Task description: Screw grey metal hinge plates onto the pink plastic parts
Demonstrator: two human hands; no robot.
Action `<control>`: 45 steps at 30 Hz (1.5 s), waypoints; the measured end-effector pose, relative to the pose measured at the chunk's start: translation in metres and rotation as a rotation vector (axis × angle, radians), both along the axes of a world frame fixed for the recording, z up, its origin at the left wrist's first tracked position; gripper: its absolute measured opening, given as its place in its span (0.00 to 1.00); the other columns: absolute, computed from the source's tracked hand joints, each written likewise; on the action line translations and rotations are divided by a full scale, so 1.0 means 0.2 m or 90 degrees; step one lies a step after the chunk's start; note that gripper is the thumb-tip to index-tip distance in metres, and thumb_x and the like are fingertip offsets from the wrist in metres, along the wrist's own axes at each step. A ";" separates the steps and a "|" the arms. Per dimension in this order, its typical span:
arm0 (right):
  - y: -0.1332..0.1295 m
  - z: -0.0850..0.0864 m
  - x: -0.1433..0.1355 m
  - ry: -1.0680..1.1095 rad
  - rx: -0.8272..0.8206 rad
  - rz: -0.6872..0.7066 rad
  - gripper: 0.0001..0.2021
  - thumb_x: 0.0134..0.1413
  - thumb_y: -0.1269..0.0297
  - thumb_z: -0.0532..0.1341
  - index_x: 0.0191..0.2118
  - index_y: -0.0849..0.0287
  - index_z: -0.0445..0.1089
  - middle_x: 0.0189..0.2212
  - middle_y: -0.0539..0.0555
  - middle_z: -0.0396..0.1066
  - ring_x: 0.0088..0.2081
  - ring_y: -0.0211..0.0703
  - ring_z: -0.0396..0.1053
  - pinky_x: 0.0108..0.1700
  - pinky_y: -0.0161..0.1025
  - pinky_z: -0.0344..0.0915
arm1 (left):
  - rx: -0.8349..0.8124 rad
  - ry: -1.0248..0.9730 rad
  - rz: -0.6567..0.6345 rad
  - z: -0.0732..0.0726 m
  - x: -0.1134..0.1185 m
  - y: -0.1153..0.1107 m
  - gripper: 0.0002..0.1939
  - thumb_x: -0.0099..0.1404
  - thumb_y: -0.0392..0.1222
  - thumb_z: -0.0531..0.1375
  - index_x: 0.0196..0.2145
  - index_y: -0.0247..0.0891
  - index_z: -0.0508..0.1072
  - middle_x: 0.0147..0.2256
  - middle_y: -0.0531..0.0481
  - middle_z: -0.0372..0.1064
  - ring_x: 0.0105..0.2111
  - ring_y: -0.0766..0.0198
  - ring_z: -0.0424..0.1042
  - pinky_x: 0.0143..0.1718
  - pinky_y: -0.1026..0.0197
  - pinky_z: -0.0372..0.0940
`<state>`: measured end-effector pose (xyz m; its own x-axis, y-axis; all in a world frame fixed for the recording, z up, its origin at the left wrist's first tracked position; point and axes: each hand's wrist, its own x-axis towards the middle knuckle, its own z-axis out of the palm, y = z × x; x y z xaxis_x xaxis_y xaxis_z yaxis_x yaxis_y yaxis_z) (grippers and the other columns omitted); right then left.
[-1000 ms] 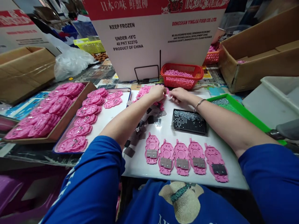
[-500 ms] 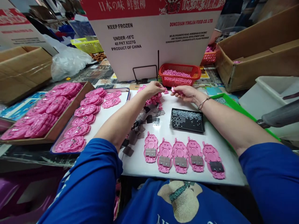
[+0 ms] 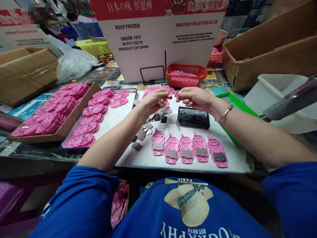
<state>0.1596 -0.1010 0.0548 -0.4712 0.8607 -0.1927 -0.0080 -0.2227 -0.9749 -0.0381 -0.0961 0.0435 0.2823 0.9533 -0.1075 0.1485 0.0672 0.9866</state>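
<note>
Above the pile of small pink plastic parts [image 3: 156, 88], my left hand [image 3: 158, 98] is closed in a pinch on a small pink plastic part. Facing it, my right hand [image 3: 194, 98] pinches a small pink plastic part [image 3: 176, 94] at the fingertips. The hands are close together; whether their pieces touch I cannot tell. Below them stands a black tray of screws [image 3: 193, 117]. Nearer to me lie several pink plastic shells [image 3: 185, 143] in a row, each with a flat grey or black plate. Loose metal and dark plates [image 3: 141, 135] are scattered by my left forearm.
A red basket [image 3: 186, 81] of pink parts stands behind my hands, before a white carton panel [image 3: 148, 66]. At left, a blue-rimmed tray [image 3: 114, 124] and a cardboard box [image 3: 81, 102] bear pink shells. At right are a green tray [image 3: 237, 102] and an electric screwdriver [image 3: 287, 99].
My hands have come closer together, the right one moving left toward the other. The camera view has shifted, so the tabletop sits a little higher in the picture.
</note>
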 end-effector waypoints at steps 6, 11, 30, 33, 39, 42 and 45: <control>-0.38 -0.01 0.11 0.033 0.070 0.003 0.10 0.54 0.61 0.67 0.35 0.59 0.67 0.28 0.48 0.69 0.18 0.23 0.50 0.17 0.26 0.46 | -0.215 -0.254 -0.062 -0.03 0.06 -0.41 0.06 0.61 0.41 0.64 0.35 0.38 0.73 0.25 0.55 0.64 0.18 0.77 0.55 0.17 0.69 0.40; -0.62 -0.08 0.17 -0.016 0.159 -0.058 0.11 0.52 0.54 0.68 0.37 0.54 0.74 0.18 0.44 0.59 0.16 0.27 0.49 0.17 0.29 0.45 | -0.280 -0.320 -0.145 -0.08 0.17 -0.66 0.15 0.53 0.44 0.71 0.36 0.37 0.74 0.23 0.57 0.63 0.16 0.79 0.54 0.16 0.71 0.37; -0.88 -0.23 0.42 -0.371 0.726 -0.214 0.09 0.63 0.63 0.59 0.45 0.60 0.73 0.28 0.51 0.71 0.29 0.35 0.67 0.31 0.34 0.63 | -0.087 -0.199 -0.104 -0.21 0.37 -0.80 0.16 0.61 0.51 0.66 0.35 0.36 0.68 0.22 0.61 0.58 0.16 0.77 0.53 0.16 0.71 0.49; -0.88 -0.25 0.42 -0.444 0.860 -0.202 0.12 0.61 0.62 0.62 0.47 0.62 0.72 0.28 0.51 0.71 0.26 0.34 0.65 0.28 0.33 0.60 | -0.087 -0.209 -0.125 -0.21 0.39 -0.80 0.16 0.62 0.51 0.65 0.36 0.36 0.68 0.22 0.61 0.58 0.16 0.77 0.53 0.15 0.71 0.49; -0.88 -0.28 0.42 -0.535 0.987 -0.207 0.09 0.62 0.67 0.61 0.45 0.64 0.74 0.27 0.53 0.71 0.27 0.34 0.66 0.28 0.32 0.59 | -0.124 -0.192 -0.160 -0.18 0.41 -0.81 0.18 0.62 0.53 0.65 0.37 0.35 0.68 0.23 0.60 0.60 0.16 0.77 0.54 0.15 0.70 0.47; -0.88 -0.27 0.41 -0.437 0.809 -0.258 0.07 0.62 0.66 0.60 0.38 0.64 0.74 0.29 0.52 0.73 0.29 0.33 0.68 0.32 0.31 0.62 | -0.111 -0.179 -0.165 -0.17 0.41 -0.82 0.19 0.62 0.53 0.64 0.41 0.35 0.70 0.23 0.60 0.61 0.17 0.76 0.55 0.17 0.70 0.48; -0.89 -0.26 0.40 -0.378 0.622 -0.268 0.10 0.63 0.63 0.60 0.32 0.62 0.73 0.27 0.50 0.73 0.29 0.32 0.68 0.33 0.30 0.62 | -0.075 -0.152 -0.176 -0.18 0.41 -0.82 0.17 0.64 0.52 0.63 0.42 0.35 0.71 0.23 0.60 0.61 0.18 0.76 0.55 0.21 0.69 0.52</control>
<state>0.2397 -0.2781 0.0033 -0.1796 0.8280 0.5312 0.6012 0.5198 -0.6069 0.0440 -0.2597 0.0075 0.5575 0.8227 -0.1112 -0.0569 0.1715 0.9835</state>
